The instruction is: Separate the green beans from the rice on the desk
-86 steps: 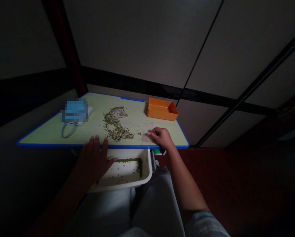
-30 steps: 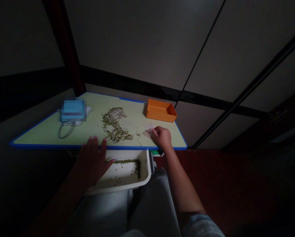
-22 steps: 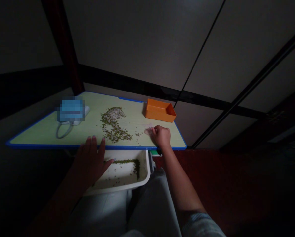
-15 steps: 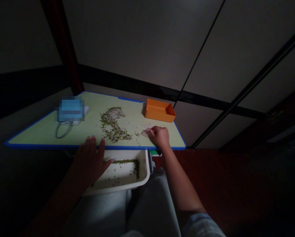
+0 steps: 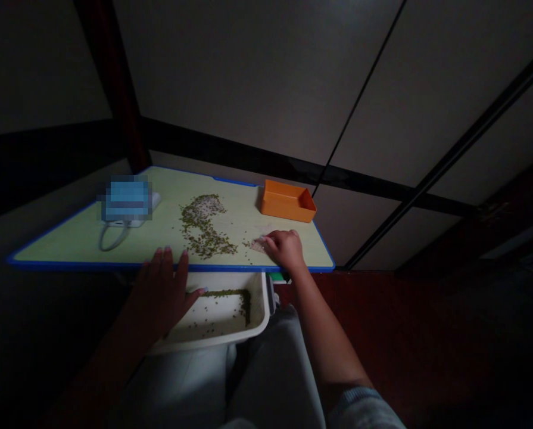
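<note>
Currently left hand (image 5: 161,293) spread, empty; right hand (image 5: 287,249) pinched beside grains (image 5: 209,242), hold unclear; device (image 5: 127,199) pixelated, unreadable.

No readable text or labels

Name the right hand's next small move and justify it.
Probably a short slide of the right hand leftward to the few loose green bits: its fingers are at the pale patch right beside them, and those bits lie apart from the larger mixed pile.
</note>
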A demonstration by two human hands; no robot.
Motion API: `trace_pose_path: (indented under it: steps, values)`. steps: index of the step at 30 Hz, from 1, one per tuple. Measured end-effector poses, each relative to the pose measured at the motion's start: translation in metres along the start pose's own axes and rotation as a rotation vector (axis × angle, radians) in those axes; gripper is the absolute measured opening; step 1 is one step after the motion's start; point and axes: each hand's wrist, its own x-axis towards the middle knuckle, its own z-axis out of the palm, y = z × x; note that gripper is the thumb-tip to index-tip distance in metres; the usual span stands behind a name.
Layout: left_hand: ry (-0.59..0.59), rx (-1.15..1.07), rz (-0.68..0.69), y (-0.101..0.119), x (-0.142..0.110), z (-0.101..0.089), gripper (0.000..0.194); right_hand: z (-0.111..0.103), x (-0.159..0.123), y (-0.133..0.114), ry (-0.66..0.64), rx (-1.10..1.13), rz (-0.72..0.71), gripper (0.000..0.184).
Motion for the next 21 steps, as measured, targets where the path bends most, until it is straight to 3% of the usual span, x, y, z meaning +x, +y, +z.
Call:
trace_pose_path:
  steps: [4,11,13,18,21]
  values:
    - [-0.017,0.0,0.007,0.0007,-0.0002,-0.0013,0.074,0.0017,0.0017,-0.0025,0.014,-0.102,0.082,0.033]
    - [-0.014,-0.02,-0.002,0.0009,-0.0007,-0.0021,0.074,0.0042,0.0021,-0.0014,0.088,-0.187,0.375,0.035]
    - [-0.01,-0.023,-0.004,0.0008,-0.0003,-0.0017,0.074,0.0038,0.0015,-0.0006,0.103,-0.155,0.355,0.034]
    - [-0.015,-0.026,-0.01,0.0009,0.0013,-0.0013,0.075,0.0031,0.0018,0.0,0.024,-0.077,0.091,0.031]
    - [-0.01,-0.017,-0.007,0.0009,0.0013,-0.0016,0.075,0.0038,0.0042,-0.0008,-0.003,-0.102,0.063,0.032]
